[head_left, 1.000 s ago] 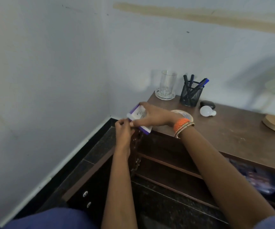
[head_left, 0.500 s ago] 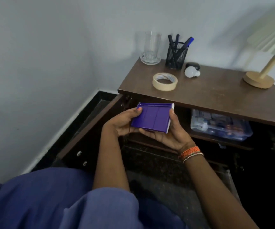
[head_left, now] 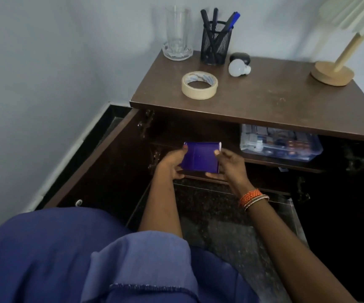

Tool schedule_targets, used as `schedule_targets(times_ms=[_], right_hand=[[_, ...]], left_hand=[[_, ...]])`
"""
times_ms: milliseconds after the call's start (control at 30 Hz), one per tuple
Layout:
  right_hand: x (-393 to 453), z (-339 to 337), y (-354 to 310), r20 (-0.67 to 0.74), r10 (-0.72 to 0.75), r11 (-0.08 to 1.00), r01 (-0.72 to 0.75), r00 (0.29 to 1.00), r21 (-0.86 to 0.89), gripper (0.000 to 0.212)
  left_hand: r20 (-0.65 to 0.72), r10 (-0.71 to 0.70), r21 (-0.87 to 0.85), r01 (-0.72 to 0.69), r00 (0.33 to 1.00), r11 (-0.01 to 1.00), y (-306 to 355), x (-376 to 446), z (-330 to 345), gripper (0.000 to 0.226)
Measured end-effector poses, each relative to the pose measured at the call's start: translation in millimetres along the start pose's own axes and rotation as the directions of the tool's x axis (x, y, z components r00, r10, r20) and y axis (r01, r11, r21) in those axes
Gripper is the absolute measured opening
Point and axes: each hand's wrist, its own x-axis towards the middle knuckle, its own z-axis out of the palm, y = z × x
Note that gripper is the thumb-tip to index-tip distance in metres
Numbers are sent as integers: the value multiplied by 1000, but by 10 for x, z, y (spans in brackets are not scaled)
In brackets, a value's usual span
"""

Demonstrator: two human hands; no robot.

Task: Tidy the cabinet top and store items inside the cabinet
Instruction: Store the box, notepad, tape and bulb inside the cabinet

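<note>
A flat purple box (head_left: 200,157) is held level in front of the open cabinet, just before its dark upper shelf (head_left: 264,161). My left hand (head_left: 172,164) grips its left edge and my right hand (head_left: 229,166) its right edge and underside. The brown cabinet top (head_left: 264,99) carries a roll of masking tape (head_left: 199,85), a clear glass (head_left: 177,33) on a glass coaster, a black mesh pen holder (head_left: 215,42), a white bulb (head_left: 237,68) and a small black case (head_left: 240,57).
A clear plastic container (head_left: 279,142) full of small items sits on the shelf's right side. The left cabinet door (head_left: 93,162) stands swung open toward the wall. A wooden lamp base (head_left: 332,73) stands at the top's right. Dark stone floor lies below.
The purple box has come off the cabinet top's left edge, dropped below it, and moved forward toward the shelf. My view has tilted down and closer.
</note>
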Motion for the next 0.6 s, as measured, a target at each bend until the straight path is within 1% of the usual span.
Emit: schedule_targets(times_ms=[33,67,100,133,167,200,233,300,333,367,433,467,500,600], right_hand=[[-18,18,-13,-30,-104,990,101,994,-97,31],[-39,55,-28,-21,-206,965,199,978,-172,29],[-72,110,-48,24,-302,921,299,953,-249,24],[-88,148,-52,86,-380,857,385,921,-342,20],[-106,194,-51,163,-440,763,464,883,-451,20],[-115,244,-36,248,-481,643,531,841,-551,23],[-103,273,-13,327,-498,499,574,803,-649,28],[-49,249,35,443,-495,167,583,747,-795,39],[-19,211,60,466,-504,26,552,728,-833,42],[4,166,77,469,-523,-68,513,712,-856,43],[71,78,120,458,-547,-156,453,701,-878,42],[121,32,150,472,-530,-190,444,704,-876,43],[167,-14,167,497,-495,-230,444,713,-866,46],[309,-150,151,543,-380,-332,437,749,-836,66]], left_hand=[[95,4,-67,3,995,998,19,9,51,44],[198,22,-167,12,980,986,38,21,101,56],[276,49,-260,25,960,965,56,32,136,67],[328,72,-333,44,942,942,77,48,186,73],[337,102,-388,39,936,921,76,75,203,72],[317,139,-435,14,938,901,56,93,205,65],[281,163,-474,-11,946,881,25,130,204,56],[220,166,-512,-31,961,858,-9,202,226,44],[180,161,-484,-55,970,873,-13,230,254,42],[127,161,-423,-93,979,901,-9,255,292,41],[25,178,-292,-163,984,942,15,290,361,40],[-8,183,-257,-179,983,950,23,310,383,40],[-22,176,-241,-176,984,955,23,330,397,40],[-55,105,-168,-113,993,979,0,361,430,44]])
